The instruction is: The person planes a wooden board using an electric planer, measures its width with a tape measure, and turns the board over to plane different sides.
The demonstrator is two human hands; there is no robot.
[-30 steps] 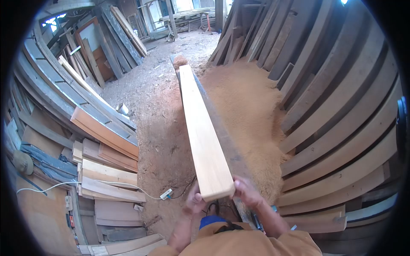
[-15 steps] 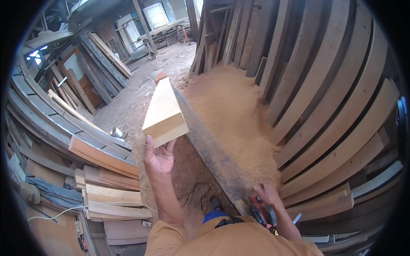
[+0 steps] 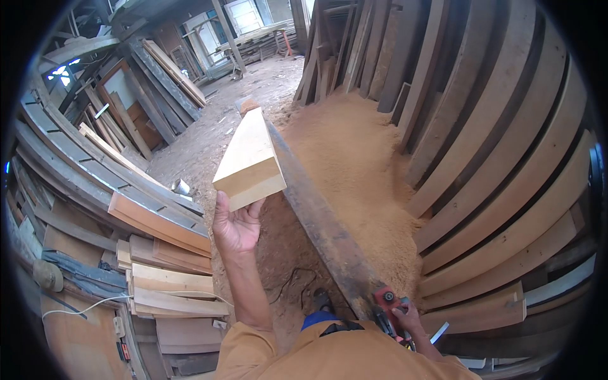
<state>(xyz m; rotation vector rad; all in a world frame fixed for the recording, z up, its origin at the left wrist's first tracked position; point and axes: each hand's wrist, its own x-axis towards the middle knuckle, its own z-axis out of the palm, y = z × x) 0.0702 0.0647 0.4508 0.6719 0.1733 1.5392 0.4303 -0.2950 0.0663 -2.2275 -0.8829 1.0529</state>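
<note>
My left hand [image 3: 239, 221] supports the near end of a pale wooden beam [image 3: 253, 149], thumb on its left side and fingers beneath. The beam's far end rests on a long dark plank [image 3: 323, 234], near a brown block-like piece [image 3: 249, 106]. At the plank's near end sits a red and black electric planer [image 3: 387, 303], with a round dark knob on its front. My right hand [image 3: 409, 316] is closed around the planer's rear part, close to my body. Its fingers are partly hidden by the tool.
Sawdust [image 3: 354, 171] is heaped right of the plank. Tall boards [image 3: 481, 158] lean along the right side. Stacked planks [image 3: 174, 288] and a pale cord [image 3: 95, 315] lie at left. A metal can [image 3: 181, 186] stands on the ground beyond them.
My right hand has moved back from the planer's front to its rear part, uncovering the knob. My left hand still supports the beam; the whole view has shifted slightly.
</note>
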